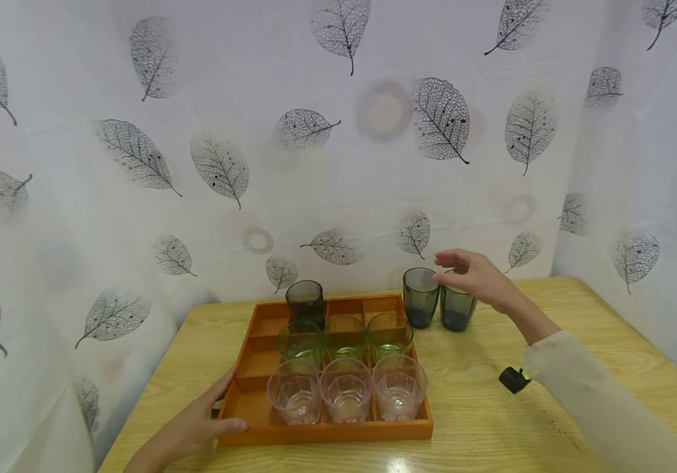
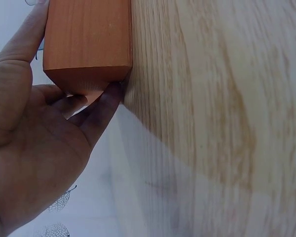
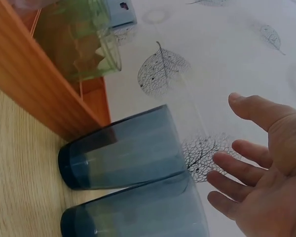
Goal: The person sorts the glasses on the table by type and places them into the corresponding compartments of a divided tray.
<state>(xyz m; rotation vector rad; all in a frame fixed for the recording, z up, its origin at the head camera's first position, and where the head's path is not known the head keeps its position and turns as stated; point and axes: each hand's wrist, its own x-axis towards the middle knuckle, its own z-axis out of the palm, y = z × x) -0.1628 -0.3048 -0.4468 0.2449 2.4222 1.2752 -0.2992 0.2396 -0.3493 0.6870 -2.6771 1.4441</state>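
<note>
My left hand (image 1: 196, 417) grips the left front corner of a divided wooden tray (image 1: 326, 433); in the left wrist view its fingers curl round the tray's side wall (image 2: 89, 34). Three clear glasses (image 1: 347, 401) stand in the tray's front row and three green glasses (image 1: 345, 338) in the middle row. One dark grey glass (image 1: 305, 302) is in the back left compartment. Right of the tray, two more grey glasses (image 1: 419, 299) stand side by side on the table. Over their rims hovers my right hand (image 1: 477, 279), fingers spread and holding nothing; the right wrist view shows a gap to the glasses (image 3: 123, 148).
The back row's middle and right compartments (image 1: 382, 304) show bare wood. A small black object (image 1: 513, 380) lies on the wooden table (image 1: 480, 420) near my right sleeve (image 1: 598, 401). A leaf-patterned curtain (image 1: 338, 184) closes off the back and sides.
</note>
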